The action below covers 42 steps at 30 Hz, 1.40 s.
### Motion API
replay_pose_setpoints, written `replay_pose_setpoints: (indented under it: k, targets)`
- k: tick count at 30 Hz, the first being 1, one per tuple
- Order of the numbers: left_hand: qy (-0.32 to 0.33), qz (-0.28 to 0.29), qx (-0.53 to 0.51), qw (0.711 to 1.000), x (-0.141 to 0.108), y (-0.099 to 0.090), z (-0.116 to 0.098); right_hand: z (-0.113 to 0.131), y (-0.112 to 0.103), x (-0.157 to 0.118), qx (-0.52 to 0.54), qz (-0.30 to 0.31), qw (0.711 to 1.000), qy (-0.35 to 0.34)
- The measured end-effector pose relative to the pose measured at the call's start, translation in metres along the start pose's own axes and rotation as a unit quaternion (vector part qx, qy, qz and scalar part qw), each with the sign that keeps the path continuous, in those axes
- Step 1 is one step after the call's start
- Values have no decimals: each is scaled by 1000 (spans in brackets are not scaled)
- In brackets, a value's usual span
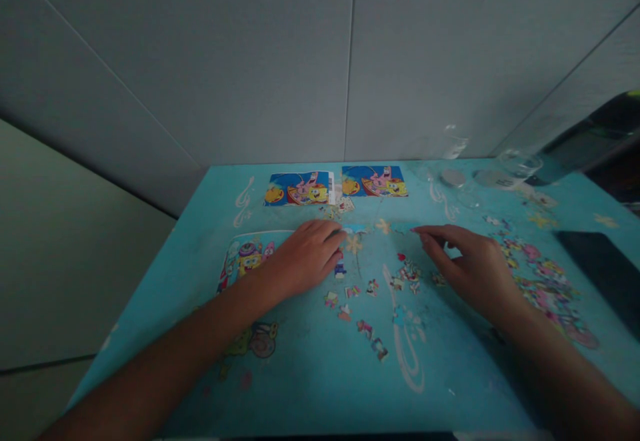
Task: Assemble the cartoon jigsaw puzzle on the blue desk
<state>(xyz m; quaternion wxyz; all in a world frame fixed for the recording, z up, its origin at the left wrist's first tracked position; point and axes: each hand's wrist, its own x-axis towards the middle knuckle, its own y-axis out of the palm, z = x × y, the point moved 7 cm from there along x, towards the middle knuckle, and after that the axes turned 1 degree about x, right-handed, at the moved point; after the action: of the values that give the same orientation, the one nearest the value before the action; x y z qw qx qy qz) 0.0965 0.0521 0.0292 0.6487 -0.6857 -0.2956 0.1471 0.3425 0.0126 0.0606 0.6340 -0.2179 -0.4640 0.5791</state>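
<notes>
Loose pieces (379,349) scattered right of the board (249,259); likely light, stiff and thin, with tabs easily bent, so best pinched by opposite edges. Left hand (306,257) at the board's right side, fingers curled, any hold hidden. Right hand (467,264) farther right of the board, fingers narrowed; impossible to tell whether on a piece. Bench (320,387) room nearer than the board, down to the front edge; wall (280,61) beyond.

left hand (313,254) partly hides spongebob puzzle board (249,258) | right hand (465,261) beside loose jigsaw pieces (409,272) | two spongebob cards (375,181) behind
</notes>
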Motion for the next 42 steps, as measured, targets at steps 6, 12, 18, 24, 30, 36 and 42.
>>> replay_pose_setpoints:
  k: [6,12,18,24,30,36,42]
  targets:
    - [-3,-5,-5,1000,-1,-3,-1,-1,1,0,4,5,1000,7]
    - [-2,-9,-7,1000,-1,-1,0,0,1,0,4,8,1000,5]
    - [-3,-5,3,1000,0,0,0,2,0,1,-4,13,1000,3]
    - [-12,-2,12,1000,2,-1,0,1,1,1,-14,9,1000,2]
    - [-17,4,27,999,9,-2,1,0,1,0,-8,11,1000,1]
    - [-13,13,36,999,16,-6,3,0,1,0,-7,13,1000,4]
    - [-10,15,56,998,22,-8,2,1,2,0,-10,16,1000,2]
